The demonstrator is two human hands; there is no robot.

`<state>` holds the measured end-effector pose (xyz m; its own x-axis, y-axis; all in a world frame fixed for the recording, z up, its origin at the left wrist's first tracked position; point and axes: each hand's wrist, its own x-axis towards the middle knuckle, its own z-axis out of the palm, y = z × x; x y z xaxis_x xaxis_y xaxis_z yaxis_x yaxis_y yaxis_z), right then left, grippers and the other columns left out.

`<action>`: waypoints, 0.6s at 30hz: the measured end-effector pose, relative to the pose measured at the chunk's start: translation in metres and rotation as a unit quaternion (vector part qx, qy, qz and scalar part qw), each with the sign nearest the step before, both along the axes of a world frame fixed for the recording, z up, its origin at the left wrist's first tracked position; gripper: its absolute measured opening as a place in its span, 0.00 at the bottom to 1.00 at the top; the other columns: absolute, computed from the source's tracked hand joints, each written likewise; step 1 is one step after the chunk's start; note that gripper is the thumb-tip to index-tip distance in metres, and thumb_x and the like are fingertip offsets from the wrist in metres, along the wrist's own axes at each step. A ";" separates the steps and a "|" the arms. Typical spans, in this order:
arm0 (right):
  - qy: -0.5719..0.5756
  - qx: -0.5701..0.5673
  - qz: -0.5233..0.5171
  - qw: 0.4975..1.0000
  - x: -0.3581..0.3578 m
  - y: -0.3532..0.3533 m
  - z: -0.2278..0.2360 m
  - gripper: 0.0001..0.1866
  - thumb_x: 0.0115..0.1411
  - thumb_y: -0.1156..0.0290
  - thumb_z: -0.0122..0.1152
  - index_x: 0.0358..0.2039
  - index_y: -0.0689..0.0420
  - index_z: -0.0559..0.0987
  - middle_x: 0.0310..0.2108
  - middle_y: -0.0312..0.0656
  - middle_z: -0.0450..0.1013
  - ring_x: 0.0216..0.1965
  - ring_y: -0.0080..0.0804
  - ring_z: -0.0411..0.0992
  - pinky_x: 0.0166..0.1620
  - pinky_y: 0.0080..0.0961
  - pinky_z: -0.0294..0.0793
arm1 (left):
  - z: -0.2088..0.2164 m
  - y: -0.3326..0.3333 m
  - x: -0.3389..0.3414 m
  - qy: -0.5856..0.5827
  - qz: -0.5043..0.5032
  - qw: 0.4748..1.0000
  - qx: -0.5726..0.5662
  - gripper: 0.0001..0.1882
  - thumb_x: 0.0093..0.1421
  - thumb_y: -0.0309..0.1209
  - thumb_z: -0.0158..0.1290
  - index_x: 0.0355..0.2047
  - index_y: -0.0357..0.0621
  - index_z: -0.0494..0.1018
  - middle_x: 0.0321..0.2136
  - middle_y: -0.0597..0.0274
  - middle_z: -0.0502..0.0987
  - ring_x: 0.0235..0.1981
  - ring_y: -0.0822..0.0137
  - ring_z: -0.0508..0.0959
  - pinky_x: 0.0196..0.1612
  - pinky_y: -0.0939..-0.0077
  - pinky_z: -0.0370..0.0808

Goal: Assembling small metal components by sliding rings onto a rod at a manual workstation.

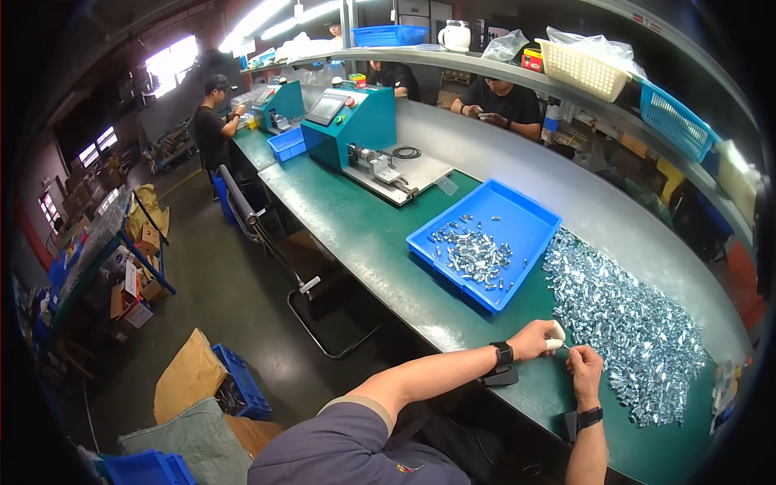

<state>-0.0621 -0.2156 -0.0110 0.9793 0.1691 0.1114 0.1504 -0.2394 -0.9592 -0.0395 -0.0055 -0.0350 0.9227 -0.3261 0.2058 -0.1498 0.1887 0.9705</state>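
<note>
At lower right, a left hand (534, 340) and right hand (586, 376) were close together beside heaped silvery parts (626, 327); a blue tray (521, 222) lay near centre.

There's the window (172, 65) blazing bright at upper left, tube lights (255, 24) glaring near the top, dark floor (250, 339) gleaming lower left!

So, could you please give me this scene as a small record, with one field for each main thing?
Left hand: wears white fingertip covers, near the pile
Right hand: beside left hand; anything held is too small to tell
Pile: many small shiny metal pieces, right of the tray
Tray: blue, on green bench, holding similar pieces
Machine: teal, farther along the bench
</note>
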 end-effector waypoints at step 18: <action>-0.005 0.016 -0.002 1.000 0.002 0.001 -0.001 0.08 0.65 0.69 0.60 0.31 0.60 0.79 0.21 0.31 0.73 0.21 0.15 0.66 0.24 0.13 0.63 | -0.001 0.001 0.002 -0.004 -0.007 1.000 0.011 0.07 0.61 0.27 0.57 0.37 0.35 0.74 0.30 0.59 0.80 0.26 0.72 0.78 0.28 0.76 0.74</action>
<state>-0.0596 -0.2146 -0.0123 0.9787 0.1612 0.1273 0.1598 -0.2083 -0.9649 -0.0371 -0.0044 -0.0357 0.9165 -0.3426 0.2068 -0.1559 0.1702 0.9730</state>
